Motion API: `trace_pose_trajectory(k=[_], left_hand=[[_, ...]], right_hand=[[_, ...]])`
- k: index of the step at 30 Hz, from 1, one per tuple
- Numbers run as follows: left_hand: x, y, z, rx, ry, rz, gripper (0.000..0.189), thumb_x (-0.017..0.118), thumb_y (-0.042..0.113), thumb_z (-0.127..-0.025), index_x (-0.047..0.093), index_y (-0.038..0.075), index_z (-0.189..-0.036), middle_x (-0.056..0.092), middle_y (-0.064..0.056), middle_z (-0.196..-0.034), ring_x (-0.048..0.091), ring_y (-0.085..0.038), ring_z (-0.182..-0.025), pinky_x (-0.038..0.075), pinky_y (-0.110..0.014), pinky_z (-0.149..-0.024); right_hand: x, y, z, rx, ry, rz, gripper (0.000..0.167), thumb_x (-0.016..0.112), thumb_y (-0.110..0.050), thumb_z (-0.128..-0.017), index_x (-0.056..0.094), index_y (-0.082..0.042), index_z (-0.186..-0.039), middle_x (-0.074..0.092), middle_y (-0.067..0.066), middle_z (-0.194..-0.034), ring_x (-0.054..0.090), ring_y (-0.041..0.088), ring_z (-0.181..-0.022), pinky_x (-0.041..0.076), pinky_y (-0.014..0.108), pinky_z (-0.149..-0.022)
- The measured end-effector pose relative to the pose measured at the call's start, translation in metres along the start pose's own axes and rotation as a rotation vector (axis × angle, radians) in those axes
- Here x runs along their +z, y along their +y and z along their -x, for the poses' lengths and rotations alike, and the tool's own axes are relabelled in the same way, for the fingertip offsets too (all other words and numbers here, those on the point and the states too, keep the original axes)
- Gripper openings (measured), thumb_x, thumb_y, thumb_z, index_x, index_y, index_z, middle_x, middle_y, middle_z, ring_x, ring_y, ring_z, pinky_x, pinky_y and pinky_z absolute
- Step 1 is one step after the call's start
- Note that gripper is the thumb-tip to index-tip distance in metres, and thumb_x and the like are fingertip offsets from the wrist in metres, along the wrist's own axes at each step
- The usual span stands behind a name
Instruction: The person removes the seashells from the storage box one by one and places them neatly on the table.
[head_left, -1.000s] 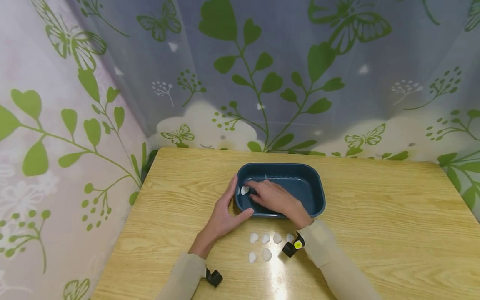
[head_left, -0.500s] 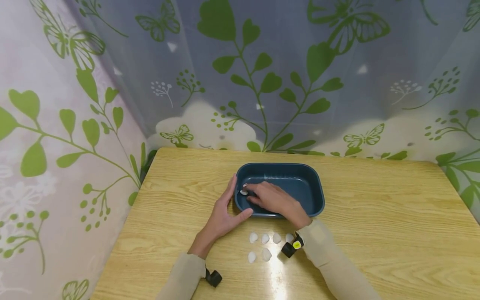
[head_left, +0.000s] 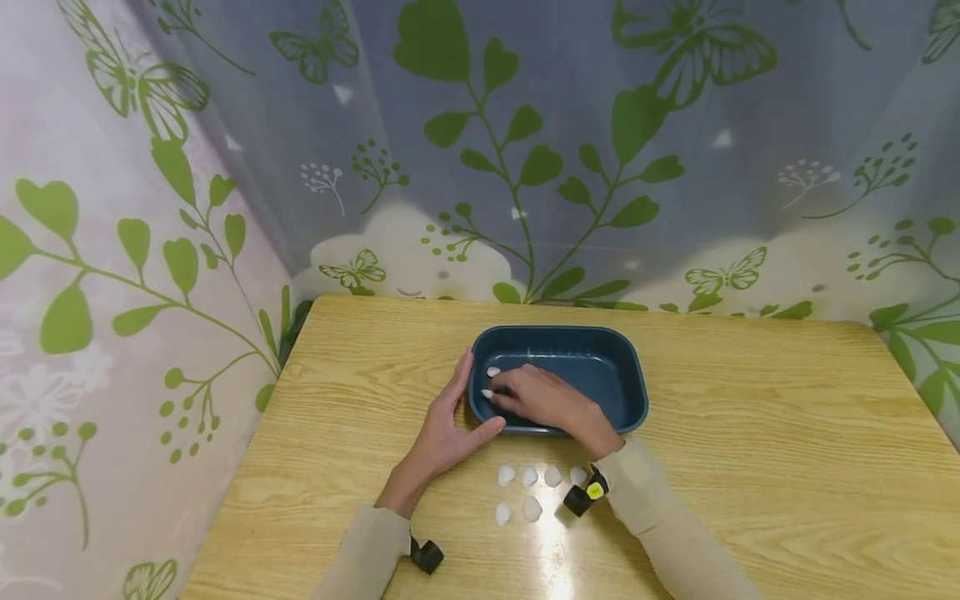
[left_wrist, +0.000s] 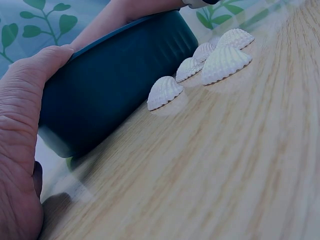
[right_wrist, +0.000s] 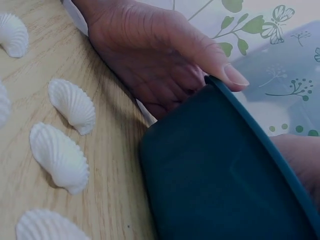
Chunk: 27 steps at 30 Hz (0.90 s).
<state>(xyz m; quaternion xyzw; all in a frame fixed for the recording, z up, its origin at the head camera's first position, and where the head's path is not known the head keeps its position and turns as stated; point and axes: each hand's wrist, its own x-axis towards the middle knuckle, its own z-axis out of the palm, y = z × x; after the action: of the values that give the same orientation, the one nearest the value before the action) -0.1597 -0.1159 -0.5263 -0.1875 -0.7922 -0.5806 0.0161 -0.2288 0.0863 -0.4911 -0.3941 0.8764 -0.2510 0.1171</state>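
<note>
A dark blue basin (head_left: pixel 592 379) stands on the wooden table. My left hand (head_left: pixel 442 433) holds its left end, the thumb lying over the near rim and the fingers along the outer side. Inside, my right hand (head_left: pixel 543 394) reaches down with bent fingers. At its fingertips is a small white seashell (head_left: pixel 487 393), which the fingers appear to pinch. Another white seashell (head_left: pixel 493 372) lies just beyond, near the left wall. From both wrist views, the basin wall hides the right fingers and these two shells.
Several ribbed white seashells (head_left: pixel 532 508) lie in two rows on the table (head_left: pixel 750 433) in front of the basin. One shell (head_left: pixel 578 476) is close to the right wrist camera (head_left: pixel 577 500). A patterned curtain (head_left: pixel 360 150) hangs behind the table and along its left.
In the basin, the right fingers have shifted slightly toward me, and two shells now show apart. The left hand, the basin and the shells on the table stay put.
</note>
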Motion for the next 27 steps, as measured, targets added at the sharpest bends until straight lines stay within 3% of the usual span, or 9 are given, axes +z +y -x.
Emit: trace_pose_trajectory(k=[7,11,15,17,19,22,27], left_hand=[[-0.003,0.014,0.001,0.007,0.005,0.024,0.100,0.081,0.019,-0.092,0.017,0.005,-0.167,0.016,-0.018,-0.173,0.014,-0.029,-0.160,0.016,-0.058,-0.127],[0.000,0.003,0.000,-0.016,-0.004,0.003,0.101,0.080,0.015,-0.092,0.014,0.006,-0.168,0.013,-0.017,-0.174,0.012,-0.026,-0.161,0.016,-0.056,-0.128],[0.003,-0.019,-0.001,-0.013,-0.002,-0.026,0.103,0.081,0.022,-0.092,0.012,0.020,-0.169,0.013,-0.007,-0.175,0.011,-0.017,-0.161,0.016,-0.051,-0.129],[0.003,-0.023,-0.001,-0.007,-0.002,-0.029,0.103,0.081,0.025,-0.093,0.012,0.025,-0.169,0.013,-0.001,-0.175,0.012,-0.014,-0.160,0.017,-0.050,-0.129],[0.003,-0.024,-0.001,-0.007,-0.007,-0.035,0.103,0.081,0.028,-0.093,0.012,0.028,-0.169,0.012,0.003,-0.175,0.011,-0.014,-0.160,0.018,-0.049,-0.129],[0.002,-0.024,-0.001,-0.009,-0.012,-0.035,0.103,0.080,0.031,-0.093,0.011,0.029,-0.169,0.011,0.005,-0.175,0.011,-0.013,-0.160,0.017,-0.048,-0.129],[0.002,-0.025,-0.001,-0.005,-0.018,-0.043,0.102,0.078,0.042,-0.094,0.010,0.031,-0.169,0.011,0.002,-0.175,0.011,-0.014,-0.160,0.017,-0.049,-0.129]], right_hand=[[-0.003,-0.002,0.003,0.100,0.019,0.005,0.030,0.060,-0.022,-0.108,0.063,-0.017,-0.078,0.046,-0.008,-0.063,0.044,0.006,-0.053,0.037,0.023,-0.052],[-0.004,-0.002,0.005,0.168,0.050,0.073,0.034,0.060,-0.024,-0.108,0.060,-0.019,-0.075,0.045,-0.007,-0.062,0.044,0.008,-0.053,0.037,0.024,-0.052],[-0.005,-0.002,0.007,0.201,0.065,0.149,0.025,0.063,-0.023,-0.106,0.065,-0.016,-0.083,0.052,-0.007,-0.067,0.048,0.010,-0.057,0.041,0.027,-0.055],[-0.004,-0.002,0.008,0.201,0.078,0.185,0.016,0.064,-0.022,-0.105,0.067,-0.013,-0.091,0.058,-0.006,-0.072,0.051,0.010,-0.060,0.044,0.028,-0.057],[-0.004,-0.002,0.009,0.182,0.098,0.210,0.011,0.066,-0.021,-0.104,0.069,-0.010,-0.103,0.065,-0.003,-0.080,0.053,0.010,-0.062,0.048,0.029,-0.058],[-0.003,-0.001,0.009,0.131,0.126,0.216,0.016,0.069,-0.019,-0.103,0.067,-0.008,-0.115,0.071,0.001,-0.089,0.053,0.009,-0.061,0.049,0.029,-0.059],[-0.002,-0.001,0.006,0.067,0.106,0.184,0.015,0.070,-0.016,-0.102,0.070,-0.011,-0.116,0.066,-0.004,-0.083,0.052,0.008,-0.062,0.047,0.027,-0.060]])
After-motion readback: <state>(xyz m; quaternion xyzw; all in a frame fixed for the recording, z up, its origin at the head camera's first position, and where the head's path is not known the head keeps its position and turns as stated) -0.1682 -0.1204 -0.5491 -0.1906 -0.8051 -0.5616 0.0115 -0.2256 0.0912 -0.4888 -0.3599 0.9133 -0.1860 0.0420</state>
